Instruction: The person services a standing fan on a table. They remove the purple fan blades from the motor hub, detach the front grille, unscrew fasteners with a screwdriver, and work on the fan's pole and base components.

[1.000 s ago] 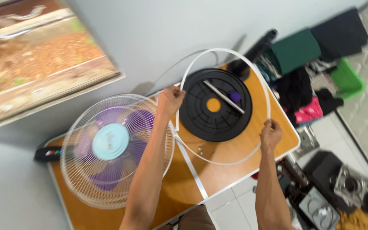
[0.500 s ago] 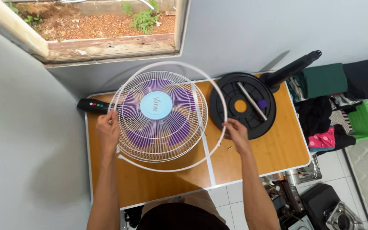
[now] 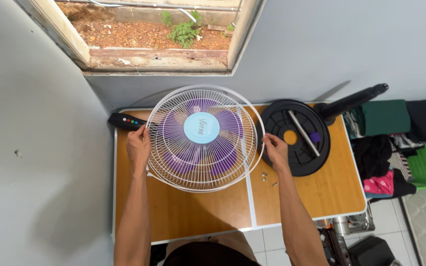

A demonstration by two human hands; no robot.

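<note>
A: So, where are the hands?
B: Left hand grips the fan grille at nine o'clock, right hand clasps the white ring at three, steadying it mid-bench.
A: And beyond?
B: At three o'clock, the black base; screws lie near the right wrist.

Bright, even daylight, entering through the window above the table; sunlit soil beyond the window close to overexposed. Soft, diffuse shadows below and left of the table on the grey wall and floor, darkest under its near left corner. A thin slanted shadow on the wall above the table's far right corner. Mild sheen on the tabletop, without hard glare. Sharp across the centre, fine wires of the fan grille clearly resolved. Wide-angle bowing right of the table, with slight softening towards the corners
</note>
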